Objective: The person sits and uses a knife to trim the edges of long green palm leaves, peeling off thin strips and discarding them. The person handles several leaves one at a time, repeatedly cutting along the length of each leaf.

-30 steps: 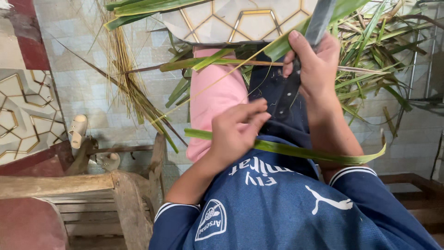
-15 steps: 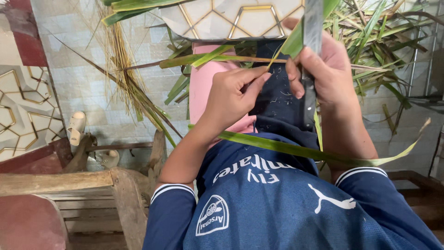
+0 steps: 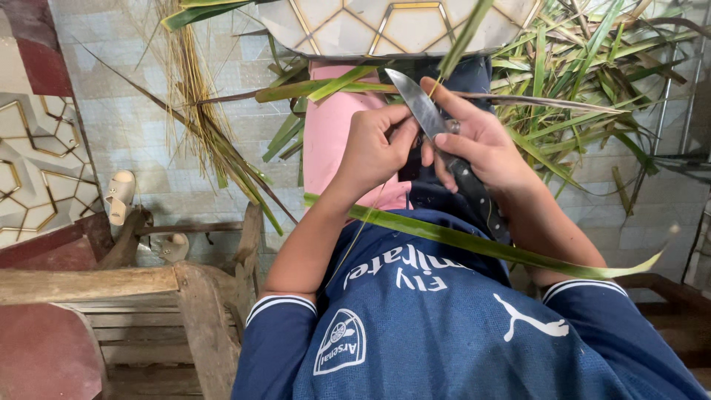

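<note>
Right hand [image 3: 481,152]: clenched round the dark handle of a knife [image 3: 444,141]; the thumb lies along the back of the handle, and the grip sits over the person's lap.
Knife: the grey blade points up and to the left, its tip just beside the left hand's fingers; the handle runs down toward the right wrist.
Left hand [image 3: 374,148]: fingers curled and pinched together beside the blade; what they grip is too thin to tell, though a fine pale strand hangs down from that hand across the shirt.
Leaf [image 3: 481,244]: a long green strip that lies across the lap below both forearms, from under the left wrist out to the right, where its pale tip curls upward.
Second leaf [image 3: 463,41]: a narrow green blade that rises from behind the right hand toward the top edge.
Leaf heap [image 3: 592,89]: green and dry strips piled on the tiled floor to the right of the hands.
Dry bundle [image 3: 196,111]: straw-coloured strands that hang at upper left, well apart from the hands.
Cloth [image 3: 333,141]: pink, spread over the left thigh under the left hand.
Chair [image 3: 200,311]: worn wood, at lower left beside the person.
Sandal [image 3: 118,196]: pale, on the floor at left, beyond the chair.
</note>
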